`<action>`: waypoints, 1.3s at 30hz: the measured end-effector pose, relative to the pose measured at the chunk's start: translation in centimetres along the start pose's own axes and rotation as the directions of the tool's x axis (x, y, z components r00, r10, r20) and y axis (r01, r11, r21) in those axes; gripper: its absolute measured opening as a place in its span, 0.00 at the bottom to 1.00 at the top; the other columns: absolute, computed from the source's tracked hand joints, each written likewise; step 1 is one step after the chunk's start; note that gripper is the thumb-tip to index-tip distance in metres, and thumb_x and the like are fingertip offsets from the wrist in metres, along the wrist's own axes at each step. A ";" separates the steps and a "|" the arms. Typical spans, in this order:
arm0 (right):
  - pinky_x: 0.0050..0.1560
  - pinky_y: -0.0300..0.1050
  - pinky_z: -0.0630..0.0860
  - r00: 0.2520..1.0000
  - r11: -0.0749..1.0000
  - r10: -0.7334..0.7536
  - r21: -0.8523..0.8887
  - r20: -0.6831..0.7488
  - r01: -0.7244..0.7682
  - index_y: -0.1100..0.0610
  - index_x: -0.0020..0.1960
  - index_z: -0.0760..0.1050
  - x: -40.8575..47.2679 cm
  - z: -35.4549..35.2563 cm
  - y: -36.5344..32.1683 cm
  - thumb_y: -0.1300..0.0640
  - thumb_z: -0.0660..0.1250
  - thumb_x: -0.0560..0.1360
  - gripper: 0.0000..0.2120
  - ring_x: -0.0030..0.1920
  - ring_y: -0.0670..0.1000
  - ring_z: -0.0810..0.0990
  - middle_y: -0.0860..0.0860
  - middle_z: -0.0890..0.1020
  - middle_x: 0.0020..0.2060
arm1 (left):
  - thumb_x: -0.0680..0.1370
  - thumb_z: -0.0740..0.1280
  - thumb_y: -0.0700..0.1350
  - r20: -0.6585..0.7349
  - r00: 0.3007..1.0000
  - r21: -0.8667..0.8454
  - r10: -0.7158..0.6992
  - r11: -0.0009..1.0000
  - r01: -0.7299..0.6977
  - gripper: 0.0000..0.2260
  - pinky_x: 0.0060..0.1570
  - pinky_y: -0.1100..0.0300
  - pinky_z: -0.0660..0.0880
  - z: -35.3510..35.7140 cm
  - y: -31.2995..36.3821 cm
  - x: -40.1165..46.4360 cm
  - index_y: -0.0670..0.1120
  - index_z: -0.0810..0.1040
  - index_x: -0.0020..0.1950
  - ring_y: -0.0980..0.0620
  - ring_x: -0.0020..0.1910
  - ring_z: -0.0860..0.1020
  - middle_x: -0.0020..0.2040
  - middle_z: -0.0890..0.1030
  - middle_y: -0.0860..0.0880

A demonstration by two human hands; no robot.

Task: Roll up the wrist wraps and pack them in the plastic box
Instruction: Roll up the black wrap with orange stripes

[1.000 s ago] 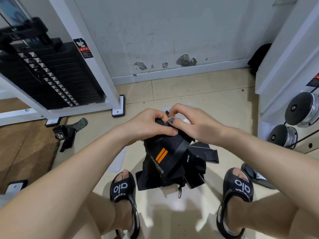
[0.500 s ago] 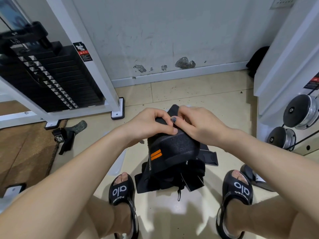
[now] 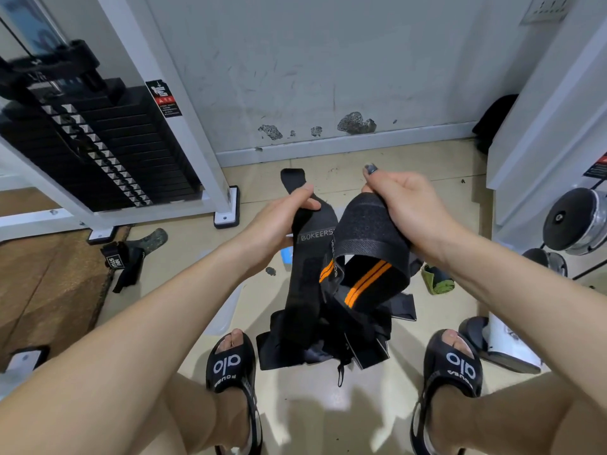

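Above the tiled floor [image 3: 387,418], between the person's two black sandals, both hands hold black wrist wraps up in the air. The left hand [image 3: 279,221] grips a long black strap [image 3: 303,290] near its top, with the thumb pressed on it, and the strap hangs straight down to the pile of wraps [image 3: 328,343] on the floor. The right hand [image 3: 404,205] curls round a wide wrap with orange stripes [image 3: 368,254], which bends in a loose loop and is not rolled yet. The two wraps are close together, and I cannot tell whether they are joined lower down. A clear plastic box [image 3: 226,310] seems to lie on the floor under the left arm, beside the pile, but it is hard to see well. I think the step now is pulling one wrap free from the others, so rolling has not started. Next, I think one hand needs to let go, so both hands can take one wrap, find its end and roll it tight. A gym weight stack [image 3: 108,142] stands to the left.
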State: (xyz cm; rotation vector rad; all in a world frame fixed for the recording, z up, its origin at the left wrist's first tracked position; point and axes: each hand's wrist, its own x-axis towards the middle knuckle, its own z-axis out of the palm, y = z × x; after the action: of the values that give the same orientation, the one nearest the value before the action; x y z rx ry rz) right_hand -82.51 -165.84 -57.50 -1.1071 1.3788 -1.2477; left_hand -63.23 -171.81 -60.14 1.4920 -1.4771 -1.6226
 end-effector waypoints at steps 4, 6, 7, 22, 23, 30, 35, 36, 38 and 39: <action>0.29 0.37 0.69 0.995 0.986 0.094 0.140 -0.044 -0.087 0.58 0.35 0.73 0.3 0.6 -0.9 0.50 0.62 0.85 0.21 0.26 0.47 0.73 0.50 0.74 0.26 | 0.77 0.67 0.59 0.044 0.999 0.091 -0.010 0.996 0.006 0.17 0.62 0.49 0.76 0.5 -0.5 0.1 0.46 0.83 0.53 0.47 0.52 0.82 0.50 0.85 0.49; 0.33 0.40 0.71 0.986 0.948 0.157 0.290 -0.060 -0.133 0.57 0.39 0.72 0.6 0.3 -1.5 0.49 0.64 0.84 0.18 0.30 0.49 0.73 0.51 0.72 0.30 | 0.70 0.69 0.53 0.069 0.997 0.165 -0.021 0.986 0.009 0.13 0.64 0.45 0.77 0.5 -0.8 -0.2 0.47 0.83 0.49 0.42 0.52 0.83 0.48 0.85 0.44; 0.34 0.41 0.72 0.981 0.917 0.184 0.370 -0.058 -0.150 0.56 0.40 0.71 0.7 0.0 -1.9 0.48 0.64 0.84 0.17 0.31 0.50 0.74 0.52 0.72 0.31 | 0.66 0.70 0.52 0.060 0.998 0.179 -0.034 0.984 0.023 0.15 0.64 0.44 0.78 0.6 -1.1 -0.3 0.49 0.83 0.50 0.43 0.52 0.83 0.48 0.85 0.44; 0.46 0.44 0.78 0.942 0.805 0.221 0.497 0.253 -0.323 0.58 0.46 0.76 0.7 -0.3 -2.3 0.41 0.63 0.81 0.19 0.39 0.51 0.79 0.53 0.78 0.37 | 0.86 0.59 0.50 -0.019 0.987 0.400 0.158 0.906 -0.137 0.10 0.47 0.57 0.75 2.0 -1.7 -0.7 0.47 0.77 0.59 0.54 0.51 0.78 0.53 0.81 0.51; 0.45 0.44 0.79 0.934 0.815 0.225 0.472 0.279 -0.337 0.59 0.48 0.77 0.6 -0.6 -2.2 0.43 0.65 0.80 0.18 0.39 0.52 0.80 0.54 0.79 0.38 | 0.86 0.60 0.51 -0.050 0.986 0.400 0.158 0.908 -0.125 0.10 0.51 0.53 0.75 1.5 -1.9 -0.3 0.49 0.79 0.58 0.52 0.53 0.79 0.53 0.81 0.52; 0.36 0.45 0.67 0.943 0.885 0.270 -0.437 0.197 -0.162 0.58 0.45 0.78 0.5 -3.6 0.2 0.46 0.73 0.77 0.15 0.37 0.54 0.72 0.57 0.76 0.37 | 0.80 0.64 0.43 -0.186 0.944 0.339 0.271 0.920 -0.197 0.08 0.50 0.58 0.78 -1.5 -1.2 0.5 0.51 0.83 0.47 0.56 0.44 0.81 0.42 0.85 0.56; 0.31 0.43 0.65 0.867 0.839 0.404 -0.496 0.291 -0.224 0.54 0.38 0.77 -0.2 -3.9 -0.3 0.38 0.66 0.79 0.21 0.32 0.55 0.72 0.57 0.75 0.33 | 0.78 0.61 0.34 -0.212 0.887 0.553 0.410 0.799 -0.237 0.14 0.42 0.57 0.73 -2.3 -0.5 0.4 0.50 0.81 0.48 0.50 0.45 0.78 0.43 0.83 0.53; 0.32 0.44 0.70 0.838 0.806 0.462 -0.532 0.291 -0.260 0.54 0.38 0.79 -0.3 -3.9 -0.4 0.37 0.64 0.80 0.23 0.31 0.55 0.76 0.55 0.79 0.31 | 0.78 0.61 0.34 -0.225 0.876 0.584 0.427 0.779 -0.229 0.13 0.42 0.56 0.73 -2.5 -0.5 0.5 0.51 0.81 0.48 0.49 0.46 0.78 0.43 0.84 0.52; 0.41 0.47 0.79 0.757 0.703 0.600 -0.623 0.259 -0.344 0.54 0.46 0.83 -0.6 -4.1 -0.3 0.31 0.60 0.79 0.27 0.35 0.54 0.84 0.53 0.86 0.36 | 0.79 0.63 0.36 -0.231 0.871 0.594 0.433 0.772 -0.226 0.13 0.40 0.59 0.72 -2.7 -0.6 0.6 0.53 0.80 0.47 0.52 0.45 0.79 0.42 0.83 0.55; 0.49 0.49 0.82 0.712 0.652 0.657 -0.661 0.247 -0.372 0.54 0.52 0.84 -0.9 -4.1 -0.3 0.29 0.58 0.78 0.30 0.40 0.54 0.87 0.53 0.88 0.41 | 0.79 0.63 0.37 -0.216 0.874 0.590 0.436 0.771 -0.239 0.13 0.40 0.61 0.71 -2.5 -0.7 0.6 0.54 0.79 0.45 0.54 0.44 0.79 0.42 0.82 0.58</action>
State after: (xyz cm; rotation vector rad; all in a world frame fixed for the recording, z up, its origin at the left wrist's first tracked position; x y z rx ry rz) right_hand -86.39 -164.34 -56.95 -1.1597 1.5629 -0.0775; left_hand -60.89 -173.10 -60.56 1.5566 -1.9576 -0.6919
